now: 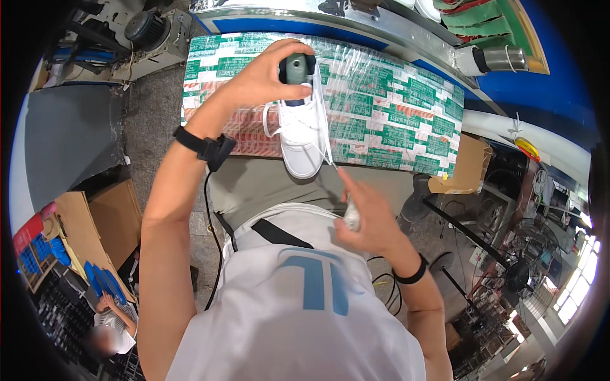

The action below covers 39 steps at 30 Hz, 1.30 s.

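Observation:
A white lace-up sneaker (300,136) points toe toward me over the near edge of the patterned table. A dark green shoe last (295,68) fills its opening. My left hand (270,76) is closed around the heel end, its fingers and thumb gripping either side of the last. My right hand (372,219) is closed on a slim tool with a whitish handle (351,214), just right of the toe. Near its fingertip, the tool's thin tip meets a white lace (327,130) drawn taut along the shoe's right side. Another lace loop hangs at the left side.
Green-and-white printed film covers the table (394,120). Beyond it runs a metal-edged blue machine bench with a steel cylinder (508,59). A cardboard box (460,168) and a fan (518,276) are on the right. Another person (114,327) sits at the lower left.

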Tool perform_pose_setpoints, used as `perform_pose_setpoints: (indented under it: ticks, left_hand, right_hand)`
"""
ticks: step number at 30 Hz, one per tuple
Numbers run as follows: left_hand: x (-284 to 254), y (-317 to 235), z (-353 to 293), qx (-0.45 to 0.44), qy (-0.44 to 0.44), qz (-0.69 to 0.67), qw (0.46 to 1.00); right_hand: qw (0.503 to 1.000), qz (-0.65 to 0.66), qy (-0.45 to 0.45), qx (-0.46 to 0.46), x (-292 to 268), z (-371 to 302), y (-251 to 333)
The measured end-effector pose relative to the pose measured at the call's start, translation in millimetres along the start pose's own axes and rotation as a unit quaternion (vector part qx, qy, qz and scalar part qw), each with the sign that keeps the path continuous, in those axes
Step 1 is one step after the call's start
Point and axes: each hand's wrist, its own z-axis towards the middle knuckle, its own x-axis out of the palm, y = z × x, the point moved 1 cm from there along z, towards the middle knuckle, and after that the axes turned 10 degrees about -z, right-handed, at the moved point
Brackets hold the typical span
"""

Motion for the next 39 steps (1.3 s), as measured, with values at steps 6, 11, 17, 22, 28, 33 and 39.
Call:
perform_pose_setpoints:
  ticks: [6,11,17,22,28,33,39]
  left_hand:
    - [17,-10,9,-0.049,-0.009,0.059,0.997]
    - [23,-13,10,-0.058,-0.013,0.026,0.998]
    - [23,-6,7,-0.051,-0.038,0.058,0.996]
    - [21,-4,7,-0.045,-0.028,0.049,0.997]
    - [21,-3,6,-0.029,-0.035,0.090,0.995]
    - [23,1,10,-0.031,-0.018,0.064,0.997]
    - [18,-8,5,-0.037,-0.025,0.016,0.999]
  right_hand:
    - [0.991,0.039,-0.121,-0.037,25,52,-12]
    - [0.983,0.040,-0.176,-0.025,33,93,-26]
    - [0.965,0.114,-0.226,-0.068,19,85,-18]
    - [0.994,0.089,0.035,-0.058,21,48,-29]
    - [0.986,0.131,-0.101,0.018,18,69,-27]
    - [0.985,0.112,-0.133,0.006,26,96,-31]
    - [0.990,-0.062,-0.110,-0.067,25,59,-15]
